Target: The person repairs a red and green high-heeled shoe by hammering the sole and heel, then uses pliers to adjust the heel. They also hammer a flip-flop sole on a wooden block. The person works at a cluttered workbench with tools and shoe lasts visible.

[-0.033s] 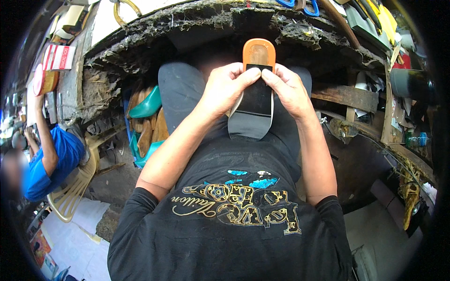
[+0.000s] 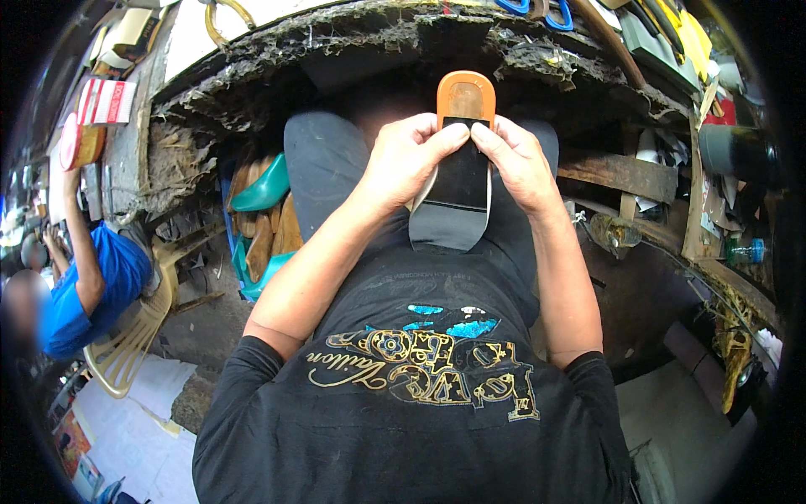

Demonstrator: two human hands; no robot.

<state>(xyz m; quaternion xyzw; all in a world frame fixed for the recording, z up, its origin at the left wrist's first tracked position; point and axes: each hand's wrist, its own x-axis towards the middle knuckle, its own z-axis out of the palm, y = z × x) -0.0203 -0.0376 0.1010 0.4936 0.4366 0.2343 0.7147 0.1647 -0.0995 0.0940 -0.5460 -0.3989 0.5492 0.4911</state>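
Between my raised hands, over my lap, is a shoe sole with a rounded orange end (image 2: 466, 84) and a brown patch inside its rim. A smooth black sheet (image 2: 453, 189) lies along the sole and curves down toward my shirt. My left hand (image 2: 405, 155) grips the left edge, its thumb pressed on the black sheet just below the brown patch. Closed on the opposite edge, my right hand (image 2: 522, 160) sets its thumb close beside the left one. The fingers under the sole are mostly hidden.
Ahead runs a worn bench edge (image 2: 353, 42) with pliers-like yellow handles (image 2: 227, 25) and blue-handled scissors (image 2: 537, 10). Left of my knee sits a crate of brown and green shoe-shaped forms (image 2: 262, 186). A person in blue (image 2: 105, 281) sits at far left; wooden boards (image 2: 621, 170) stand right.
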